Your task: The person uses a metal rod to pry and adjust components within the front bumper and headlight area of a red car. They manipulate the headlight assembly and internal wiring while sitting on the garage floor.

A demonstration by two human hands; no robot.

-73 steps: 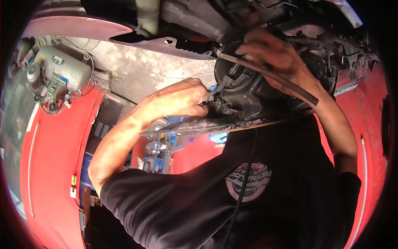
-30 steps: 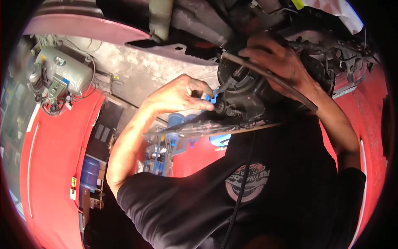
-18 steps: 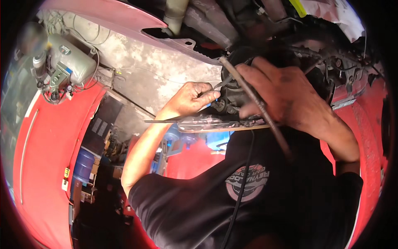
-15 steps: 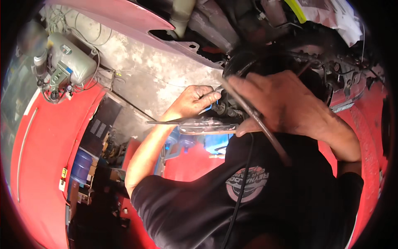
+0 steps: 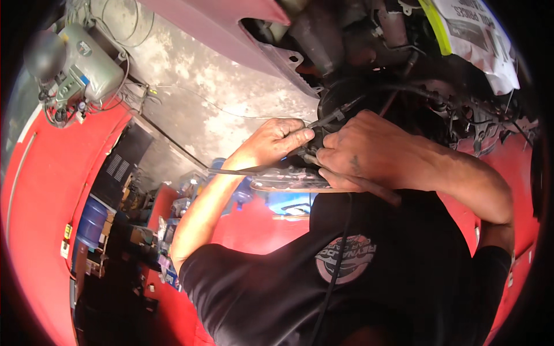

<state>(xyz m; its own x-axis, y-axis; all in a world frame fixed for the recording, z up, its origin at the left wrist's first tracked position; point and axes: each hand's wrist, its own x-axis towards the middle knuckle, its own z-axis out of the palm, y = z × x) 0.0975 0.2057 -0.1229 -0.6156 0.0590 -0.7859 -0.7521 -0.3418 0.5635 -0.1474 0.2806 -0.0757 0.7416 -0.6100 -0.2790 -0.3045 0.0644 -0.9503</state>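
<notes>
My left hand [image 5: 276, 141] is closed, thumb against fingers, at a cluster of dark car parts [image 5: 301, 151]. What it pinches is hidden, though a sliver of blue shows below its fingers. Against that same cluster, my right hand [image 5: 372, 151] has its fingers curled round a long brown metal rod [image 5: 381, 192], whose free end sticks out below the knuckles. Just above both hands a thin dark shaft [image 5: 340, 113] slants up to the right. A clear-looking long part [image 5: 288, 179] with a brown lower edge lies below my hands.
A pink-red body panel [image 5: 231, 34] hangs overhead, beside dark underbody parts [image 5: 323, 43]. White printed sheeting [image 5: 476, 43] dangles at upper right. An air compressor [image 5: 95, 60] stands at far left by a red panel [image 5: 43, 230]. A black cable [image 5: 330, 282] runs down my shirt.
My right hand has come down and inward, closer to my left hand. The rod has swung from steep to a flatter slant. My left hand stays nearly in place.
</notes>
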